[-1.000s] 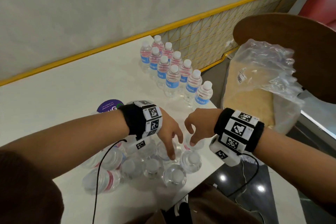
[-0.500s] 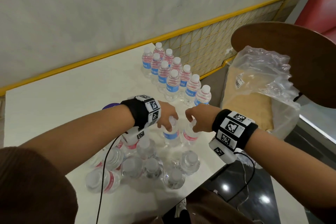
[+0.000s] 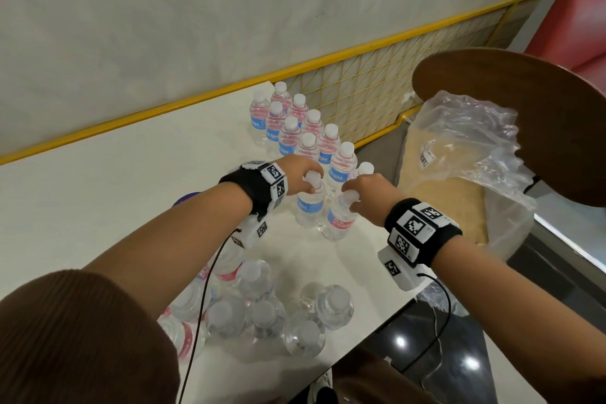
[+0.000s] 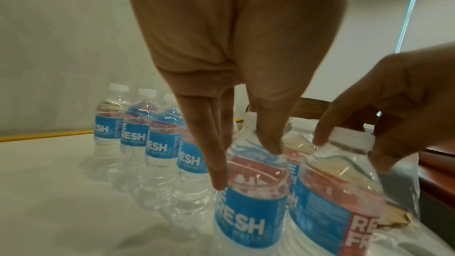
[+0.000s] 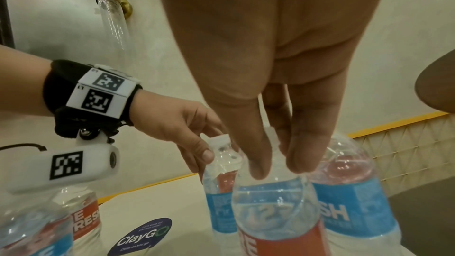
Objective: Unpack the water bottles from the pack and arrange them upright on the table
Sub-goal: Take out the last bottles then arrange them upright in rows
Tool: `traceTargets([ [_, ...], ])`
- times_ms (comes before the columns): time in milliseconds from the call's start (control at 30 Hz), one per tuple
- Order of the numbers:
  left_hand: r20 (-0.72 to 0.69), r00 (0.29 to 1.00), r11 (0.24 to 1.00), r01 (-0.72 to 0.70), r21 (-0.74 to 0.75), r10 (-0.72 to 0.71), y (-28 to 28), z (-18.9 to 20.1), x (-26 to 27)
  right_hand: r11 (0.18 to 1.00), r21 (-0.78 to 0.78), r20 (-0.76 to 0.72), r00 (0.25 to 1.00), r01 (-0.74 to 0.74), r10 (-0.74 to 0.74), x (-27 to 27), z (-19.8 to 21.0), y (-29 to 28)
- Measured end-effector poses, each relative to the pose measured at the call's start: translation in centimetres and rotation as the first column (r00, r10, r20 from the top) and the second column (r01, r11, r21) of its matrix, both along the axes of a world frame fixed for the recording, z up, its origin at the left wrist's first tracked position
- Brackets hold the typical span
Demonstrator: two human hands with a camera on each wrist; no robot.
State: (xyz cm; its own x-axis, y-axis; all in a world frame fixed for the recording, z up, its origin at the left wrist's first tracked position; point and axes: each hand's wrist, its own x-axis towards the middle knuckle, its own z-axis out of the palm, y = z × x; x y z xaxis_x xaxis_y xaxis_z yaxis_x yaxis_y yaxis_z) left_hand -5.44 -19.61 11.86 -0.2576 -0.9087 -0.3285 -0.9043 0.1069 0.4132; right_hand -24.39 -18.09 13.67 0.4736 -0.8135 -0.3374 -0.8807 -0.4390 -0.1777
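Note:
Two rows of upright water bottles with blue and red labels stand at the far side of the white table. My left hand pinches the cap of one bottle just in front of the rows. My right hand grips the cap of a second bottle right beside it. Both bottles are upright; I cannot tell whether their bases touch the table. In the left wrist view my fingers hold the neck of the bottle. Several more bottles sit clustered near the front edge.
A crumpled clear plastic wrap lies on a chair seat beyond the table's right edge, under a round brown tabletop. A purple ClayGo sticker is stuck on the table. A yellow-trimmed wall runs behind.
Both hands each took a bottle by its cap from the front cluster, lifted it and carried it away from me to just in front of the upright rows.

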Motion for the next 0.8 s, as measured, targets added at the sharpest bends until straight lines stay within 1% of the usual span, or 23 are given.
traceTargets([
  [100, -0.045, 0.999, 0.999, -0.017, -0.030, 0.016, -0.2, -0.3, -0.2, 0.999, 0.034, 0.058, 0.998, -0.002, 0.000, -0.2, -0.1, -0.1],
  [167, -0.052, 0.999, 0.999, -0.018, -0.033, 0.016, -0.4, -0.4, -0.4, 0.998, 0.054, 0.069, 0.997, 0.034, -0.037, -0.2, -0.2, 0.1],
  [233, -0.031, 0.999, 0.999, -0.012, -0.030, 0.011, -0.6, -0.3, -0.4, 0.993, 0.070, 0.071, 0.992, 0.099, -0.104, -0.2, -0.4, 0.5],
  [300, -0.024, 0.999, 0.999, -0.027, -0.029, 0.026, -0.9, -0.2, -0.3, 0.984, 0.081, 0.122, 0.979, 0.156, -0.165, -0.2, -0.5, 0.9],
  [400, -0.067, 0.996, 0.999, -0.053, 0.006, 0.054, -1.2, 0.2, -0.2, 0.984, 0.067, 0.185, 0.968, 0.163, -0.172, -0.2, -0.6, 1.0],
  [500, -0.058, 0.997, 0.998, -0.057, 0.023, 0.058, -1.4, 0.6, -0.6, 0.993, 0.037, 0.161, 0.980, 0.115, -0.120, 0.0, -0.8, 0.6],
  [600, -0.006, 0.999, 0.999, -0.034, -0.041, 0.034, -1.6, 0.8, -1.0, 0.995, 0.007, 0.151, 0.984, 0.097, -0.097, 0.4, -0.7, 0.0],
  [700, 0.004, 0.999, 0.997, -0.042, -0.062, 0.042, -1.8, 0.8, -1.2, 0.993, 0.010, 0.138, 0.983, 0.117, -0.117, 0.5, -0.8, -0.2],
  [800, -0.029, 0.997, 0.996, -0.075, -0.043, 0.074, -2.0, 0.8, -1.0, 0.984, 0.043, 0.143, 0.973, 0.175, -0.180, 0.4, -1.1, 0.2],
])
